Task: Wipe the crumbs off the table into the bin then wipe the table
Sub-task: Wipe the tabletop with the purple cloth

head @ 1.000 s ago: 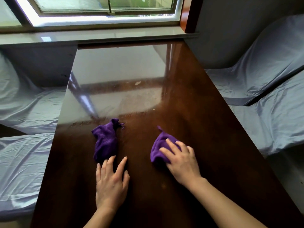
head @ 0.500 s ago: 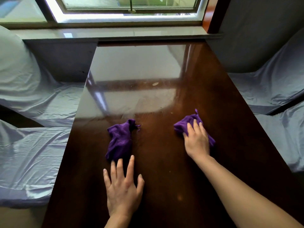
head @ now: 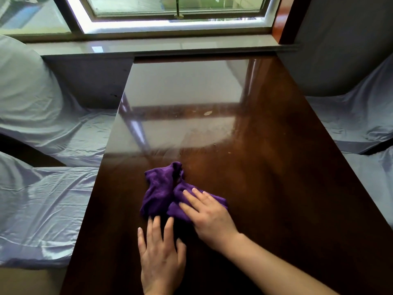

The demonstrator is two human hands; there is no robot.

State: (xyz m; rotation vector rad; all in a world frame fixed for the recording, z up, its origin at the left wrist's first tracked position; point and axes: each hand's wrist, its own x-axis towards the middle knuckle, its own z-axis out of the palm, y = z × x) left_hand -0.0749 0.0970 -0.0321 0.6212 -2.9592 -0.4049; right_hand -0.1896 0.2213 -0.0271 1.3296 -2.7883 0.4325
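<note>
You have two purple cloths bunched together near the middle of the table (head: 276, 188): the left cloth (head: 158, 188) lies loose, and the right cloth (head: 180, 209) touches it at its 4 o'clock side. Your right hand (head: 209, 218) lies flat on the right cloth, fingers spread, pressing rather than gripping. Your left hand (head: 162, 260) lies open at the left cloth's 6 o'clock, fingertips just short of its near edge and holding nothing. Both cloths look soft, light and limp, so they should crumple and slide readily; a flat palm on the middle will likely drive one better than a pinch at a corner. The tabletop is dark, glossy wood and looks slick, with window glare over its far half. A pale crumb (head: 207, 113) lies at 12 o'clock from the cloths, well apart, with fainter specks nearer. No bin is in view. Sheet-covered seats (head: 53, 199) flank the table, and a window (head: 176, 7) is beyond the far end.
</note>
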